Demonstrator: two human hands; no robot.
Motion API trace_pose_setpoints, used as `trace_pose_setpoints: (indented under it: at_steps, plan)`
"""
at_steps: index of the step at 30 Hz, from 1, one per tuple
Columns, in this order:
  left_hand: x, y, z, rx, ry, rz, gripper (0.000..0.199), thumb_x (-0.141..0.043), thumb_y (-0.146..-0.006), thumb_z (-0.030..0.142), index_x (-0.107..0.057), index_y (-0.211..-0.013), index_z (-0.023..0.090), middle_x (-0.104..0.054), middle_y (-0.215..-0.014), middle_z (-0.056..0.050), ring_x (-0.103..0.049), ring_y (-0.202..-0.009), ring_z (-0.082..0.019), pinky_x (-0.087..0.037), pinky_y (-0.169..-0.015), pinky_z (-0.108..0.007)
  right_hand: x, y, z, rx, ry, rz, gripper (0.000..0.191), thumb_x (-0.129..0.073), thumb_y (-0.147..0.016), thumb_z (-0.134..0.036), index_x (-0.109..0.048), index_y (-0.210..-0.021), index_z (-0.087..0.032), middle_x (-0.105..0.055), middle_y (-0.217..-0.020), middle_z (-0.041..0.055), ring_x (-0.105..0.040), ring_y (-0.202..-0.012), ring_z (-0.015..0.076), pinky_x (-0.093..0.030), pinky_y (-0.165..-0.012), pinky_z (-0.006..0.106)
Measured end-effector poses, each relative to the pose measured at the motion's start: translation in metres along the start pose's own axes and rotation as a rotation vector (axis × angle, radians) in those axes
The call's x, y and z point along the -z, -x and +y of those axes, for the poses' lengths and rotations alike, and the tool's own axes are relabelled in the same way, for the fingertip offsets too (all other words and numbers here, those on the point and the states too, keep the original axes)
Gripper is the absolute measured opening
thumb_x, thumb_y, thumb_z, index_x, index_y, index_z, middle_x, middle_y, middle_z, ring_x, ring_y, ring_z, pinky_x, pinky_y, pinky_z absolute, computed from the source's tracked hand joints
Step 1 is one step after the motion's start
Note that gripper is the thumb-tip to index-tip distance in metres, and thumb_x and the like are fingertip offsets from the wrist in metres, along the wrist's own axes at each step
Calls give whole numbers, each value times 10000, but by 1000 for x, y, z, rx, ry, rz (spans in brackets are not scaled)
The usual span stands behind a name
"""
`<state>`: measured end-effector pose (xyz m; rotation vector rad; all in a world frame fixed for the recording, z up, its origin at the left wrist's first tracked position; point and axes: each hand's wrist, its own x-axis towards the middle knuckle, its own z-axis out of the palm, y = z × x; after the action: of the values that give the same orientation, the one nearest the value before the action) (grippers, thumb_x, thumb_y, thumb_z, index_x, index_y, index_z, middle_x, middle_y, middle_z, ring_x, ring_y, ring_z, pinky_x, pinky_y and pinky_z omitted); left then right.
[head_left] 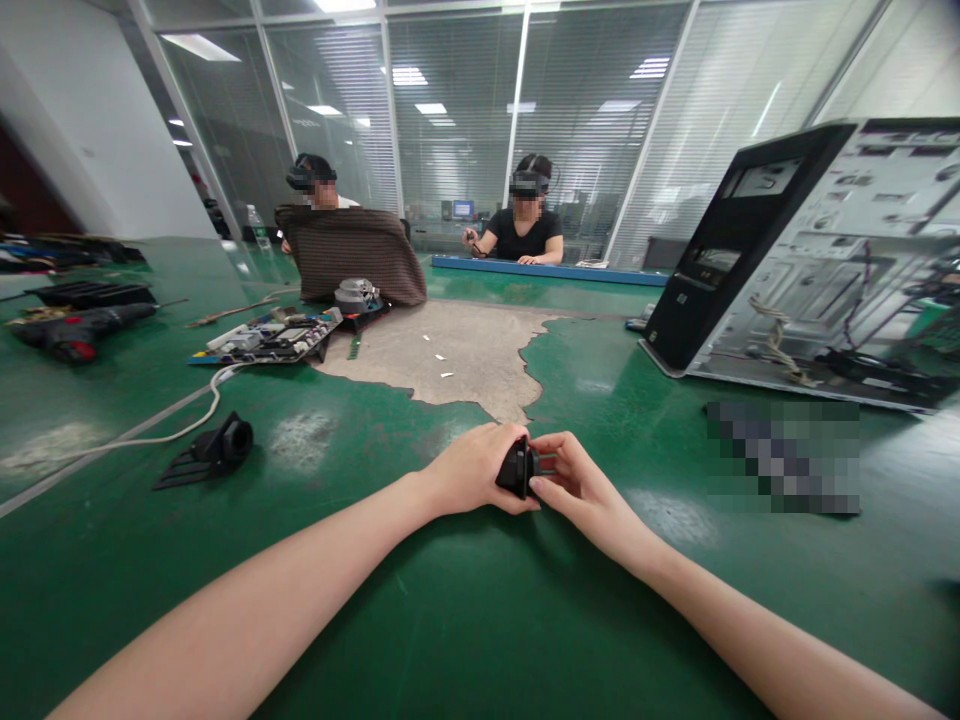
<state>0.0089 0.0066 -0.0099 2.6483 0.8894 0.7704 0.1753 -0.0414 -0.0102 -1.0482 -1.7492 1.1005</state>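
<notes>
Between my hands, above the green tabletop (420, 610), is a small black plastic part (516, 468) with a flat flange and a rounded end facing right. The fingers of my left hand (472, 468) wrap round its left side. On the other side, the thumb and fingertips of my right hand (583, 485) pinch the rounded end. My fingers hide some of the part. To the left, apart from both hands, lies another black plastic piece (217, 447) with a round collar and a slatted base.
An opened computer case (750, 250) stands at the right. A circuit board (274, 338), a heatsink fan (358, 296), a white cable (202, 425) and a power tool (82, 330) lie left. Two people (517, 232) sit across the table, one behind a brown cloth-like panel (352, 250).
</notes>
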Motion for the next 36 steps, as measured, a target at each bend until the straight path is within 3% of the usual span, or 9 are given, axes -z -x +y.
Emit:
trace_pose_setpoints:
  at_steps: [6,11,20,27,31,36]
  plan:
    - [-1,0,0,-5,4,1,498,-643,-592,417,-418,-968,179,-537,-870,-43,-521,-775,-203,-410,-680,-304,0,1,-1,67,5,0,172,-495,-787,-200,-410,-934,-223,-514,-948,22,-538,-908,151,-458,-779,308]
    - [-1,0,-1,-3,-3,-6,520,-644,-589,443,-423,-975,173,-540,-881,-49,-524,-780,-206,-412,-693,-311,-1,-1,0,55,36,44,128,-489,-802,-264,-431,-907,-219,-523,-923,21,-541,-916,160,-460,-771,308]
    - [1,0,1,8,25,-9,514,-646,-588,442,-424,-966,174,-551,-876,-50,-530,-781,-211,-418,-690,-314,-1,-2,0,0,21,28,215,-481,-802,-261,-415,-1002,-215,-531,-985,49,-552,-902,169,-471,-794,353]
    - [2,0,1,5,28,-16,520,-652,-582,418,-424,-985,179,-547,-914,-57,-528,-813,-216,-413,-717,-325,-1,0,-2,95,17,12,192,-513,-779,-233,-423,-948,-222,-514,-959,33,-543,-903,167,-463,-801,344]
    - [1,0,0,6,43,-7,543,-656,-574,459,-430,-977,176,-552,-892,-57,-533,-797,-217,-414,-703,-324,0,-1,-1,58,18,55,114,-481,-806,-288,-440,-885,-218,-524,-915,24,-552,-881,162,-469,-781,330]
    - [1,0,1,1,46,-5,524,-652,-585,450,-429,-972,175,-552,-887,-54,-530,-792,-212,-413,-689,-314,0,-4,0,7,32,66,167,-482,-803,-296,-426,-942,-220,-531,-943,30,-559,-872,159,-476,-769,325]
